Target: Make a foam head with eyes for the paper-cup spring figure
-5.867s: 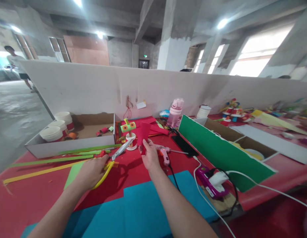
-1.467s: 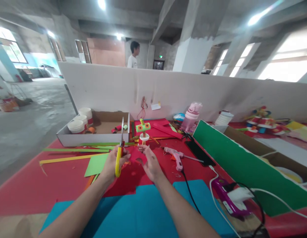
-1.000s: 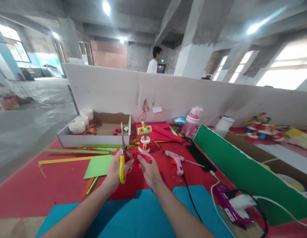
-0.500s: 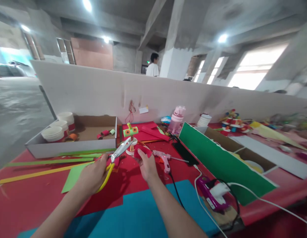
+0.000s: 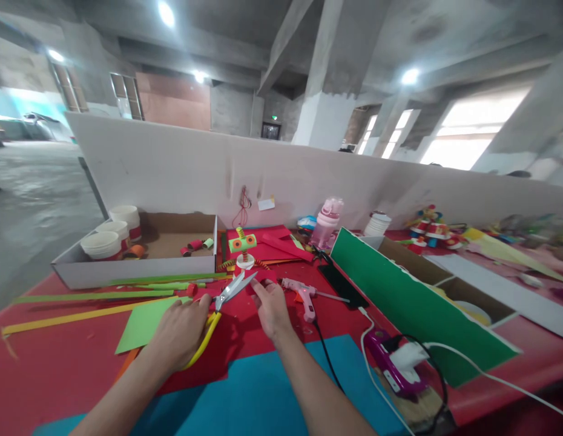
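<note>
My left hand is closed round the yellow handles of a pair of scissors. Their metal blades stand apart and point right, towards my other hand. Between the fingertips of my right hand is a small piece of red paper, partly hidden by the fingers and hard to tell from the red table. Just behind the blades stands a small paper figure with a green head, orange eyes and spring-like arms. A pink glue gun lies right of my right hand.
At the left, a cardboard box holds paper cups. Green paper strips and blue sheets cover parts of the red table. Rightward are a phone, a green-sided box, a purple power strip with cables, and a pink bottle.
The scissors have dropped lower, and their blades have spread apart near the red paper. The paper in my right hand has turned and shows less. The person behind the partition is out of view.
</note>
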The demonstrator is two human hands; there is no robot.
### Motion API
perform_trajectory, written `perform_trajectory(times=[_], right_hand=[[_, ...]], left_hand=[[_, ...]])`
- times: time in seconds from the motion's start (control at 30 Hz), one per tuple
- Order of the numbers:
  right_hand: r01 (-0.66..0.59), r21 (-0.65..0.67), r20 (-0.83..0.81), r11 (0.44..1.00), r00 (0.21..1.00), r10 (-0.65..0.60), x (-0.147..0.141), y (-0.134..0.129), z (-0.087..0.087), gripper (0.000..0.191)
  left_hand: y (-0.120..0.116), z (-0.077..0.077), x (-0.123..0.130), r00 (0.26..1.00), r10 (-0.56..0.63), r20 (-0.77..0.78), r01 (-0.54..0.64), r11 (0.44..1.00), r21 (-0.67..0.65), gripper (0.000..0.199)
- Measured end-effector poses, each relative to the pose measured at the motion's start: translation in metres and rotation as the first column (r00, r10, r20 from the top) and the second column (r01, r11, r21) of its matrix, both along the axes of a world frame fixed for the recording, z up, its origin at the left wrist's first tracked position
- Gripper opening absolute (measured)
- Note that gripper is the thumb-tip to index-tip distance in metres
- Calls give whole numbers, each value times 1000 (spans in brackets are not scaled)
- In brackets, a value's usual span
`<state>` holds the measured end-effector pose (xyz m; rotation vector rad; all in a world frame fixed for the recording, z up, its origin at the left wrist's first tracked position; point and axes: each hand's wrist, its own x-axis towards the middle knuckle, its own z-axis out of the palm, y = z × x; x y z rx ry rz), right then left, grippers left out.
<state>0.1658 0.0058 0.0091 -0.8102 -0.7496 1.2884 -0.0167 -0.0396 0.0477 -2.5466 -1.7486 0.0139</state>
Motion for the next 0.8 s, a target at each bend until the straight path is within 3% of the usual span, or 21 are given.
perform_trajectory(times=[0.27, 0.8], right_hand=[[-50, 22, 18, 998, 999, 50, 1, 1, -7, 25], [-59, 10, -14, 998, 998, 60, 0, 0, -4, 25]], left_hand=[[1, -4, 0, 999, 22, 28, -21, 999, -30, 22], [2, -6, -2, 999, -14, 43, 15, 1000, -17, 24]])
